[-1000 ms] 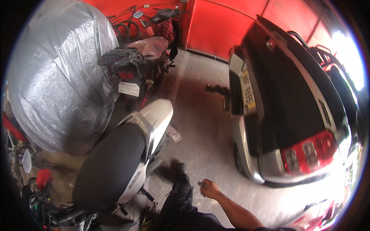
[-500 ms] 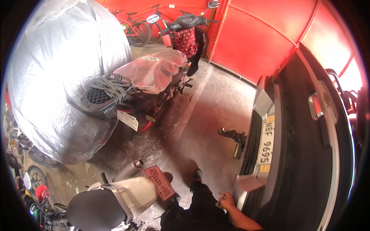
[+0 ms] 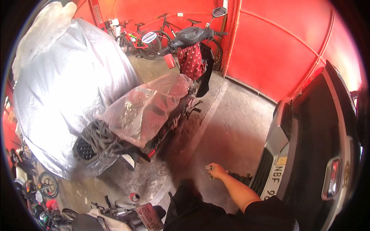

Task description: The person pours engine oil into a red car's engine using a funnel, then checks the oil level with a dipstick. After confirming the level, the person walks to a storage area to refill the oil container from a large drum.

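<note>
My right hand (image 3: 218,171) reaches forward over the concrete floor (image 3: 231,127), its fingers closed. Something small shows at the fingertips, too little to make out. The forearm comes in from the lower right in a black sleeve (image 3: 266,211). Partly behind the forearm, a dark tow hitch (image 3: 243,177) sticks out from the rear bumper (image 3: 266,159) of a pickup truck. My left hand is out of view.
A motorcycle under clear plastic (image 3: 150,107) stands ahead on the left, beside a silver-covered vehicle (image 3: 69,92). Another motorcycle's plate (image 3: 149,216) is close at lower left. Bicycles (image 3: 148,42) line the red wall at the back. The truck's tailgate (image 3: 316,115) flanks me on the right.
I have moved forward, so the motorcycles and truck sit lower or nearer in view. My right hand has risen from beside my leg and stretched out ahead, still closed.
</note>
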`<state>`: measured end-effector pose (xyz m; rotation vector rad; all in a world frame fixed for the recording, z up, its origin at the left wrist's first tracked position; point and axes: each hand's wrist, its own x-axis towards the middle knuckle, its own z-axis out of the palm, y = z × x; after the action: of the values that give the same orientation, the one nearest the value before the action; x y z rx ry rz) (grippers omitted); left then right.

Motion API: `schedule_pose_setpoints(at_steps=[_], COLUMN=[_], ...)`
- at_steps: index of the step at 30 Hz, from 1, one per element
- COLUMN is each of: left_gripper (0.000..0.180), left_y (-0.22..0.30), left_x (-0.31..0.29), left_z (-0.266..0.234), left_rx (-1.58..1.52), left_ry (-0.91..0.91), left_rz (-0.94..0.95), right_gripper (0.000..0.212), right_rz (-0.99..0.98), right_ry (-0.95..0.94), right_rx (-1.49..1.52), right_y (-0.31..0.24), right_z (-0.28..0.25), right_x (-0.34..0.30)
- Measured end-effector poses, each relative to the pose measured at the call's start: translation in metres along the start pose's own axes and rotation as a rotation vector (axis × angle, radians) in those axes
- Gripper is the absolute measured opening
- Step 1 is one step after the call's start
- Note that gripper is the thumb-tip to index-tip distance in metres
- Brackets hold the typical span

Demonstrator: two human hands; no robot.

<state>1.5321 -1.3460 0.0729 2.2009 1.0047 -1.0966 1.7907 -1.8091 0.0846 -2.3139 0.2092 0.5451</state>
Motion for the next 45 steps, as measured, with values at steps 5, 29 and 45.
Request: schedule_pose_setpoints(at_steps=[5, 29, 45], left_gripper=[0.031, 0.03, 0.029], left_y=[0.088, 0.689, 1.14], left_x=[0.04, 0.082, 0.126], left_z=[-0.013, -0.053, 0.003], left_rx=[0.015, 0.189, -0.039], left_ry=[-0.011, -0.123, -0.269], left_rz=[0.0, -0.132, -0.145], right_gripper=[0.037, 0.051, 0.068], right_rz=[0.308, 0.563, 0.478], right_ry=[-0.123, 0.58, 0.36], right_rx=[0.172, 0.796, 0.621], right_y=[-0.039, 0.22, 0.271], right_z=[-0.087, -0.507, -0.802], right_x=[0.038, 0.419, 0.78])
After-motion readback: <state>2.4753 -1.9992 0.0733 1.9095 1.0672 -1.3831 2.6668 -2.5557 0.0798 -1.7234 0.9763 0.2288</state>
